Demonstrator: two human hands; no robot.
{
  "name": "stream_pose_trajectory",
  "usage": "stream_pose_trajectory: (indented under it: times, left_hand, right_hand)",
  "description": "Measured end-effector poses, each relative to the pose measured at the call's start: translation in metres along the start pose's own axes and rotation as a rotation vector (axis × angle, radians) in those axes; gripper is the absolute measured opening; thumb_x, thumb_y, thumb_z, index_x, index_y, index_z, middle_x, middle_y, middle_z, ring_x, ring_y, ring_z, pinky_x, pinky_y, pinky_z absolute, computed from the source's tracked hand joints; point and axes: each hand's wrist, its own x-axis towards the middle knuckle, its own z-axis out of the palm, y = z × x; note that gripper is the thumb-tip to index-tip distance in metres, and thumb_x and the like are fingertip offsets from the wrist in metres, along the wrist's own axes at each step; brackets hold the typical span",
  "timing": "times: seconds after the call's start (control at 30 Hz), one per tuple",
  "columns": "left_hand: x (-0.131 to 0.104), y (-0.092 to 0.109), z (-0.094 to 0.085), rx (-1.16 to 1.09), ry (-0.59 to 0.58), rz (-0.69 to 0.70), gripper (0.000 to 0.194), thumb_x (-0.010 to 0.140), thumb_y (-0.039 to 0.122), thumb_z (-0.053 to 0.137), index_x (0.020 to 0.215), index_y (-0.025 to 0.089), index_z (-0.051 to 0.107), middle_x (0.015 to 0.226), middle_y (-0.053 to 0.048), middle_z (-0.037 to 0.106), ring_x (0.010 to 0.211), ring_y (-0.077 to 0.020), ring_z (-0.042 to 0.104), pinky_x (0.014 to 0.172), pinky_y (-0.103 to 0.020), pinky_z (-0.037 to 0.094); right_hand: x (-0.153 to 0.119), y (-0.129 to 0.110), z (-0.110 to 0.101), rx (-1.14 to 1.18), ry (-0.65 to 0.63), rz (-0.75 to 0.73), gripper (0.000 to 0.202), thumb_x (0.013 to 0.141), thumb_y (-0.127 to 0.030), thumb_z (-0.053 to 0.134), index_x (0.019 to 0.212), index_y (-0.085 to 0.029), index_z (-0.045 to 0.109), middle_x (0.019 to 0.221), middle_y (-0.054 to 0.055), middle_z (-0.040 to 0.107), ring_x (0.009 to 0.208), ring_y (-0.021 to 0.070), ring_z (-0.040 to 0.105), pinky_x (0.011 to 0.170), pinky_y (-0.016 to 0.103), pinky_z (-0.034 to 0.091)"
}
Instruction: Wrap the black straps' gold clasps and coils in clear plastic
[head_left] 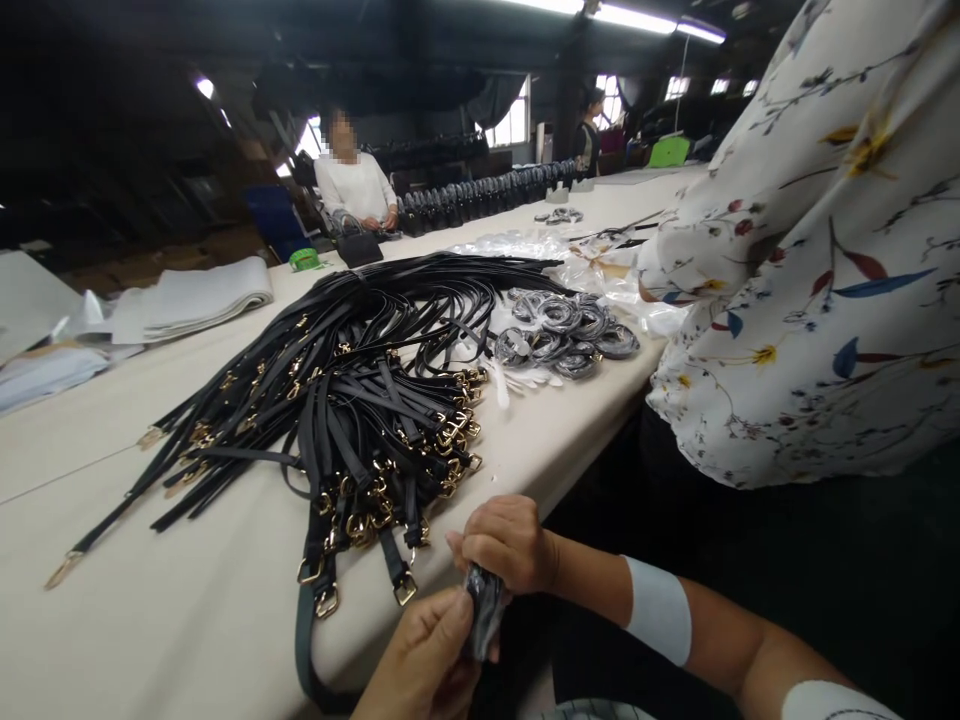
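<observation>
Near the bottom centre, at the table's front edge, my left hand is closed on a dark bundle wrapped in clear plastic. My right hand grips the top of the same bundle, its fingers curled into a fist. Just beyond my hands lies a large pile of black straps with gold buckles. One strap hangs over the table edge beside my left wrist. What exactly is inside the plastic is hard to tell.
Coiled dark rings in plastic lie right of the straps on the table. A person in a floral top stands close at the right. Across the table, a person in white handles a black bag. White sheets lie at the left.
</observation>
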Motion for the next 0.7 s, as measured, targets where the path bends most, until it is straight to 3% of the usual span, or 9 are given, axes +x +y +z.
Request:
stream_pose_trajectory:
  times: [0.17, 0.3, 0.37, 0.4, 0.47, 0.53, 0.57, 0.63, 0.7]
  left_hand:
    - [0.002, 0.002, -0.002, 0.006, 0.12, 0.02, 0.054, 0.069, 0.071, 0.068, 0.071, 0.018, 0.058, 0.041, 0.013, 0.021, 0.033, -0.0004, 0.01, 0.033, -0.013, 0.008]
    - [0.001, -0.002, -0.003, 0.005, 0.163, 0.043, 0.056, 0.068, 0.074, 0.066, 0.069, 0.018, 0.057, 0.039, 0.014, 0.018, 0.032, -0.0001, 0.008, 0.032, -0.013, 0.009]
    - [-0.002, -0.002, -0.001, -0.016, 0.181, 0.045, 0.057, 0.068, 0.074, 0.066, 0.069, 0.018, 0.057, 0.039, 0.014, 0.018, 0.032, -0.0003, 0.008, 0.031, -0.013, 0.009]
    - [-0.005, -0.001, 0.001, -0.028, 0.203, 0.056, 0.056, 0.069, 0.073, 0.066, 0.07, 0.018, 0.056, 0.04, 0.014, 0.019, 0.033, -0.0004, 0.009, 0.031, -0.013, 0.01]
    - [-0.011, 0.003, 0.004, -0.047, 0.27, 0.102, 0.051, 0.074, 0.068, 0.065, 0.074, 0.018, 0.056, 0.044, 0.013, 0.024, 0.036, -0.0006, 0.011, 0.032, -0.013, 0.014]
    - [-0.016, 0.007, 0.005, -0.032, 0.339, 0.169, 0.045, 0.078, 0.063, 0.064, 0.078, 0.018, 0.055, 0.048, 0.012, 0.027, 0.037, -0.0014, 0.013, 0.033, -0.013, 0.017]
    - [-0.017, 0.009, 0.005, -0.003, 0.366, 0.208, 0.044, 0.079, 0.062, 0.064, 0.08, 0.019, 0.055, 0.048, 0.012, 0.027, 0.037, -0.002, 0.015, 0.033, -0.014, 0.019]
    - [-0.017, 0.011, 0.002, 0.102, 0.426, 0.301, 0.043, 0.08, 0.061, 0.062, 0.081, 0.019, 0.055, 0.047, 0.011, 0.027, 0.037, -0.0037, 0.02, 0.033, -0.016, 0.02]
    - [-0.016, 0.01, -0.001, 0.221, 0.501, 0.385, 0.041, 0.082, 0.06, 0.061, 0.081, 0.019, 0.056, 0.048, 0.01, 0.028, 0.038, -0.0049, 0.024, 0.035, -0.017, 0.021]
  right_hand:
    - [-0.005, 0.005, 0.007, 0.019, -0.117, -0.005, 0.025, 0.092, -0.019, 0.058, 0.068, -0.019, 0.05, 0.057, -0.004, 0.052, 0.053, 0.0103, 0.048, 0.054, 0.026, 0.033]
    - [-0.007, 0.009, 0.007, 0.031, -0.333, -0.007, 0.02, 0.093, -0.029, 0.054, 0.075, -0.019, 0.054, 0.067, 0.0, 0.057, 0.057, 0.0139, 0.05, 0.055, 0.028, 0.038]
    - [-0.001, 0.01, -0.001, 0.095, -0.453, 0.057, 0.012, 0.09, -0.027, 0.056, 0.082, -0.018, 0.057, 0.075, 0.002, 0.061, 0.065, 0.0154, 0.056, 0.061, 0.028, 0.045]
    - [0.004, 0.009, -0.008, 0.153, -0.501, 0.104, 0.009, 0.087, -0.024, 0.058, 0.09, -0.016, 0.06, 0.083, 0.004, 0.064, 0.074, 0.0165, 0.059, 0.068, 0.028, 0.049]
    - [0.019, 0.006, -0.028, 0.316, -0.57, 0.211, 0.034, 0.082, -0.018, 0.062, 0.115, -0.014, 0.058, 0.111, 0.01, 0.064, 0.102, 0.0197, 0.061, 0.091, 0.031, 0.05]
    - [0.038, 0.0, -0.054, 0.505, -0.575, 0.317, 0.06, 0.081, -0.017, 0.067, 0.137, -0.014, 0.046, 0.135, 0.016, 0.052, 0.128, 0.0228, 0.048, 0.109, 0.037, 0.042]
    - [0.048, -0.005, -0.068, 0.595, -0.538, 0.362, 0.063, 0.082, -0.018, 0.067, 0.141, -0.015, 0.043, 0.14, 0.016, 0.049, 0.132, 0.0233, 0.044, 0.112, 0.039, 0.039]
    - [0.067, -0.015, -0.093, 0.8, -0.437, 0.44, 0.056, 0.085, -0.019, 0.067, 0.138, -0.017, 0.049, 0.134, 0.015, 0.054, 0.128, 0.0228, 0.05, 0.11, 0.039, 0.041]
    - [0.082, -0.028, -0.113, 1.057, -0.374, 0.473, 0.043, 0.088, -0.022, 0.065, 0.131, -0.018, 0.057, 0.118, 0.012, 0.063, 0.109, 0.0187, 0.062, 0.098, 0.032, 0.051]
